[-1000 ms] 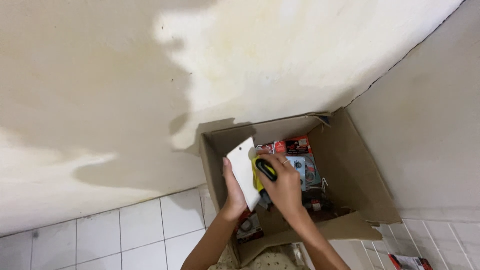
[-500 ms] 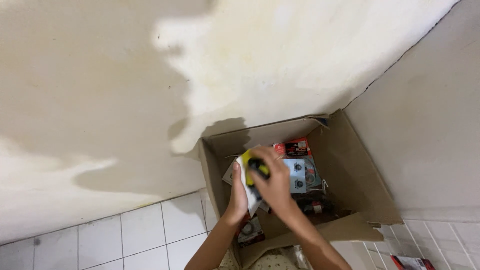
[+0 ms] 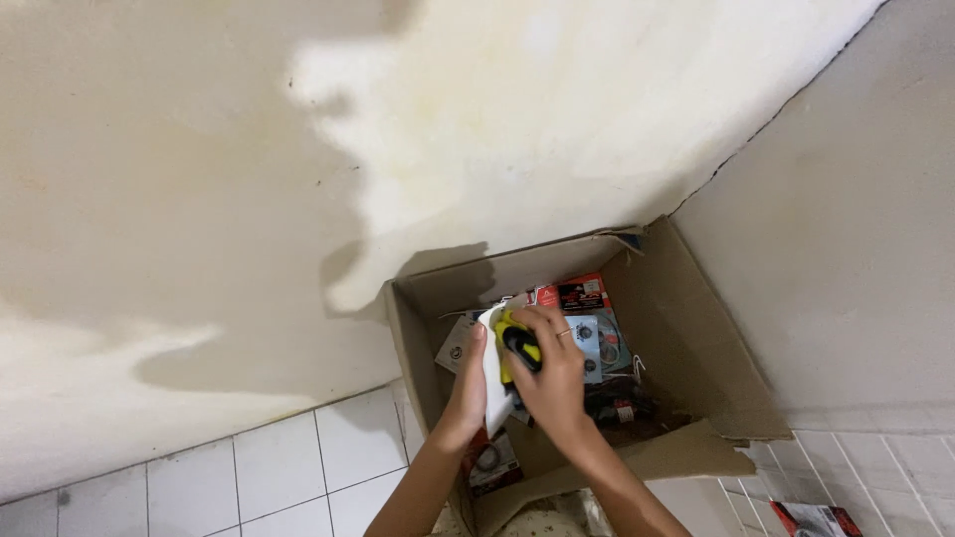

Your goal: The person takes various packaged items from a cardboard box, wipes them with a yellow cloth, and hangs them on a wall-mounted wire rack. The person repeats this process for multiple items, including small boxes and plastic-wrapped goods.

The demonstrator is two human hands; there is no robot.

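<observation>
Both your hands have sunk lower into the open cardboard box (image 3: 696,338) at lower centre. Your left hand (image 3: 468,383) clasps the white sheet (image 3: 492,383) edge-on. Your right hand (image 3: 547,383) is wrapped around the yellow-and-black tool (image 3: 517,343), above the packaged discs (image 3: 597,333).

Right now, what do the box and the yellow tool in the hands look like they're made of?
The box looks like plain brown corrugated cardboard: matte, creased flaps, torn edge. The yellow and black tool in the right hand looks like moulded plastic, perhaps rubbery on the black part.
</observation>
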